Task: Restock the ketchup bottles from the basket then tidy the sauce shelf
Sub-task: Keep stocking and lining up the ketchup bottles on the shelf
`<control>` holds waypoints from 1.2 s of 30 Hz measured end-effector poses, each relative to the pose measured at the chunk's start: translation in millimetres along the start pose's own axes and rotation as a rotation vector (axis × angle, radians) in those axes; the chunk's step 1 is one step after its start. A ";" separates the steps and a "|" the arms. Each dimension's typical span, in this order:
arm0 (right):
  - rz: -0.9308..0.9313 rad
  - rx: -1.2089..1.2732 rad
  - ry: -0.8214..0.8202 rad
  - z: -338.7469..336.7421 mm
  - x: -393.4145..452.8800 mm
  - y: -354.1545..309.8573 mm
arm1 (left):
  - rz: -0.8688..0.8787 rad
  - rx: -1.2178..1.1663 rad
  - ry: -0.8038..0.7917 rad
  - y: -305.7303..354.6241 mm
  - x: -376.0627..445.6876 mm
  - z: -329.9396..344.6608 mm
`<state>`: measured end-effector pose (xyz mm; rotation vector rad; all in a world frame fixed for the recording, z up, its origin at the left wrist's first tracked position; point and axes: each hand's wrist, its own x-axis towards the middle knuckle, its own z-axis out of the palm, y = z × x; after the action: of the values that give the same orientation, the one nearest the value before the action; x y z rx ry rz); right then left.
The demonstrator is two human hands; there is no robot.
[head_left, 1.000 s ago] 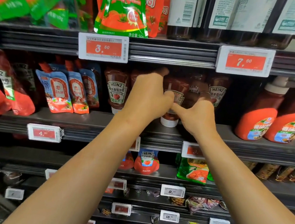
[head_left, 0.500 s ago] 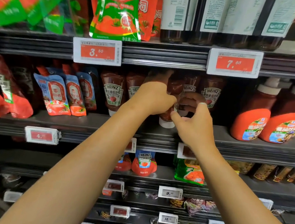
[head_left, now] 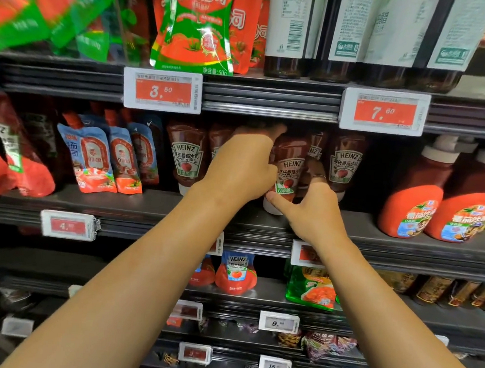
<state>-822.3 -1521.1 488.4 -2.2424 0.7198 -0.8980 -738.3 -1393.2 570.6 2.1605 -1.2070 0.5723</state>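
A Heinz ketchup bottle is held cap-down near the front edge of the sauce shelf, between two other Heinz bottles. It is gripped by the left hand, fingers curled around its body, and by the right hand, whose thumb is pressed near the cap.

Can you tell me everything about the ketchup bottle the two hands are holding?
The ketchup bottle is a dark red squeeze bottle, plastic by its look, standing upside down on its white cap on the dark shelf. Its label says HEINZ over a tomato picture and a green strip. It leans slightly. The left hand wraps its left side and top. The right hand holds its right side, thumb at the cap. Similar bottles stand on both sides.
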 end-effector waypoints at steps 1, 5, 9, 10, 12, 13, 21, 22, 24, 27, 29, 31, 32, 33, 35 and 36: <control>0.003 -0.025 0.029 1.1 -1.3 -1.7 | 0.023 0.019 0.073 -2.5 -1.6 -0.6; 0.020 -0.053 0.068 8.2 -3.4 -7.3 | 0.010 0.021 0.225 -17.6 -11.7 -3.8; 0.013 -0.099 0.066 10.7 -1.6 -9.1 | -0.237 0.066 0.321 -44.3 -29.0 -1.3; 0.005 -0.113 0.067 10.3 -1.7 -8.8 | -0.327 0.080 0.313 -51.2 -33.2 0.5; -0.011 -0.134 0.065 9.5 -1.4 -7.9 | -0.468 0.031 0.302 -61.2 -41.2 6.0; -0.017 -0.139 0.061 9.5 -0.4 -7.8 | -0.505 -0.018 0.293 -65.0 -44.3 9.9; -0.003 -0.209 0.074 15.7 3.9 -15.8 | -0.675 -0.194 0.110 -92.4 -49.5 29.6; 0.003 -0.215 0.072 17.3 4.2 -15.9 | -0.675 -0.195 0.092 -94.3 -50.1 31.1; 0.010 -0.221 0.065 19.9 4.5 -16.0 | -0.687 -0.168 0.086 -96.9 -50.9 33.7; 0.007 -0.224 0.039 22.3 4.4 -16.0 | -0.684 -0.132 0.096 -97.9 -50.9 35.4; 0.004 -0.213 0.025 22.6 3.9 -15.7 | -0.684 -0.135 0.095 -98.0 -51.0 35.0; 0.023 -0.218 -0.001 23.4 3.4 -14.9 | -0.696 -0.146 0.081 -97.7 -51.3 35.1; 0.033 -0.230 -0.014 24.0 3.2 -14.3 | -0.696 -0.145 0.075 -96.5 -51.5 34.4; 0.042 -0.237 -0.023 24.1 3.0 -14.0 | -0.697 -0.141 0.071 -95.6 -51.7 34.4; 0.059 -0.230 -0.036 23.6 3.5 -13.7 | -0.692 -0.129 0.062 -94.3 -51.6 35.0; 0.065 -0.226 -0.044 23.1 3.8 -13.6 | -0.694 -0.129 0.058 -93.7 -51.6 35.0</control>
<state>-799.3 -1506.9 485.9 -2.4108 0.9080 -0.7663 -680.0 -1346.7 486.3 2.2390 -0.3893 0.2405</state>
